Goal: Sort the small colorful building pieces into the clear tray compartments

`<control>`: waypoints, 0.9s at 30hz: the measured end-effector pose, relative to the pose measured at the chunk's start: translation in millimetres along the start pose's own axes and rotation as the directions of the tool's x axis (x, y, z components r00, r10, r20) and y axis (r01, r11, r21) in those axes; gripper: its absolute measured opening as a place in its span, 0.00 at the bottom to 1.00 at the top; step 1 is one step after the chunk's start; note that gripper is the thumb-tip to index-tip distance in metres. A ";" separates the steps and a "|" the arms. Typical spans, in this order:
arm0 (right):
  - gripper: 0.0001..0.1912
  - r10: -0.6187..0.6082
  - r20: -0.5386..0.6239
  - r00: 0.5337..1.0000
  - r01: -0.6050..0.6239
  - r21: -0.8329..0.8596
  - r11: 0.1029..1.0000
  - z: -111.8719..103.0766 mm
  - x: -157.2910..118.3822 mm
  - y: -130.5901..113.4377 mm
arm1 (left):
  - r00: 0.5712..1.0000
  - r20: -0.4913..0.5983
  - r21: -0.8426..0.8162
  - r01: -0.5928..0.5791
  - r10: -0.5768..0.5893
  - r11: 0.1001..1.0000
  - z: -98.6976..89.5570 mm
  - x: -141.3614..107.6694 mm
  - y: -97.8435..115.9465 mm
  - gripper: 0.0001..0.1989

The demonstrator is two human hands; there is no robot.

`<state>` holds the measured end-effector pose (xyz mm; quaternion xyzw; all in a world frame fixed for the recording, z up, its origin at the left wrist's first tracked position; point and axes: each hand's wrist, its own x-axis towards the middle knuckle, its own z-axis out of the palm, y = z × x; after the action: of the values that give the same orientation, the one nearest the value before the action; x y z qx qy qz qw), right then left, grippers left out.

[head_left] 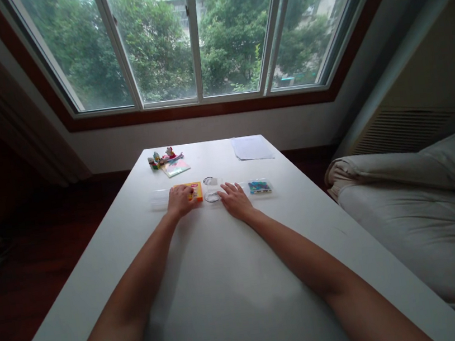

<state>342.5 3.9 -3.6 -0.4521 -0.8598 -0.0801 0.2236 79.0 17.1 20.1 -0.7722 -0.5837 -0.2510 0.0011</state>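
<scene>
Admittedly, little writing can be read from here: the yellow box bears a red patch with pale lettering, too small to make out, and any marks on the white sheets of paper at the far right of the desk are too faint to read. The yellow box lies near the middle of the row across the desk, partly covered by the left hand. To its left is a clear plastic case; to its right sit dark loops of cord, apparently inside another clear container, and beyond the right hand a clear case holds blue-green pieces. Farther back on the left, small colourful figurines stand beside a pale, shiny flat packet. A window fills the wall ahead, and a cream padded seat stands to the right of the desk. Both forearms reach forward, palms down. The left hand's fingers bend over the yellow box, but whether they grip it cannot be told; the right hand's fingers are spread, gripping nothing, with their tips beside the cord.
</scene>
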 end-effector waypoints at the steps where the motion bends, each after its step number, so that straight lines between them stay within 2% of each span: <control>1: 0.19 0.006 0.000 1.000 -0.006 -0.003 1.000 0.6 0.2 0.1 | 0.999 0.037 -0.001 -0.035 0.035 0.999 -1.4 -0.1 -2.9 0.17; 4: 0.20 0.009 -0.007 1.000 -0.009 0.002 1.000 0.6 1.1 0.1 | 0.982 0.125 -0.013 -0.144 0.145 0.989 -8.1 -2.3 -11.7 0.25; 8: 0.21 -0.039 -0.033 0.999 0.039 0.025 0.999 -3.7 3.0 -2.4 | 0.965 0.155 0.039 -0.218 0.209 0.975 -14.5 -6.3 -16.7 0.28; 16: 0.15 -0.166 -0.101 0.981 0.178 0.126 0.976 -8.3 3.9 -8.9 | 0.971 0.052 -0.010 -0.233 0.233 0.973 -12.5 -15.3 -15.5 0.19; 20: 0.15 -0.212 -0.107 0.971 0.226 0.141 0.964 -9.8 4.0 -14.1 | 0.970 0.019 -0.012 -0.241 0.241 0.970 -14.9 -17.5 -17.2 0.18; 24: 0.17 -0.273 -0.093 0.958 0.285 0.166 0.944 -12.4 4.6 -22.9 | 0.973 -0.005 0.000 -0.230 0.230 0.973 -24.7 -11.5 -16.8 0.17; 27: 0.21 -0.315 -0.066 0.947 0.321 0.162 0.933 -10.8 4.5 -28.2 | 0.970 -0.051 -0.012 -0.239 0.238 0.971 -40.5 2.0 -12.7 0.16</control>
<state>320.8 -12.7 9.9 -0.2846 -0.9207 -0.0504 0.2623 52.3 11.0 52.6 -0.8303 -0.4843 -0.2730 0.0387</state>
